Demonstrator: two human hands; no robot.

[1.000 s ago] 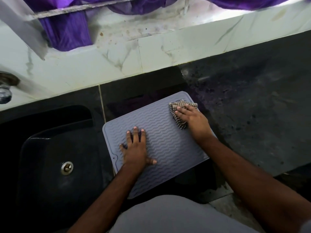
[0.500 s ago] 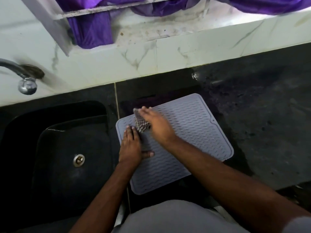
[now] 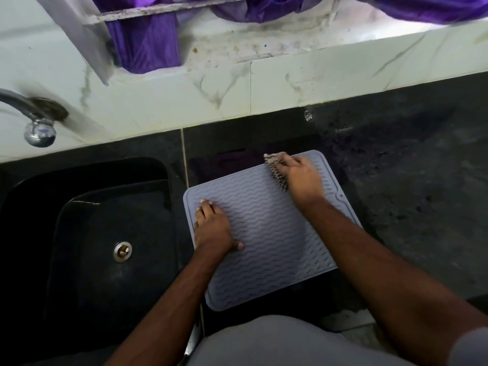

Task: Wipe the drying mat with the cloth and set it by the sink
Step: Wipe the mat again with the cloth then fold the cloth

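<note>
A grey drying mat point(image 3: 266, 233) with wavy ribs lies on the dark counter just right of the black sink point(image 3: 105, 233). My left hand point(image 3: 212, 228) presses flat on the mat's left side, fingers straight. My right hand point(image 3: 301, 178) holds a small checked cloth point(image 3: 276, 171) down on the mat's far right part. Most of the cloth is hidden under that hand.
A chrome tap point(image 3: 34, 120) juts out over the sink at the left. Behind the counter runs a pale marble ledge point(image 3: 264, 85) with purple fabric point(image 3: 148, 46) hanging above it. Dark counter point(image 3: 409, 167) stretches to the right of the mat.
My right hand swept the cloth from the mat's far right to its far left, then back to the far right. My left hand stayed pressed on the mat's left side.
</note>
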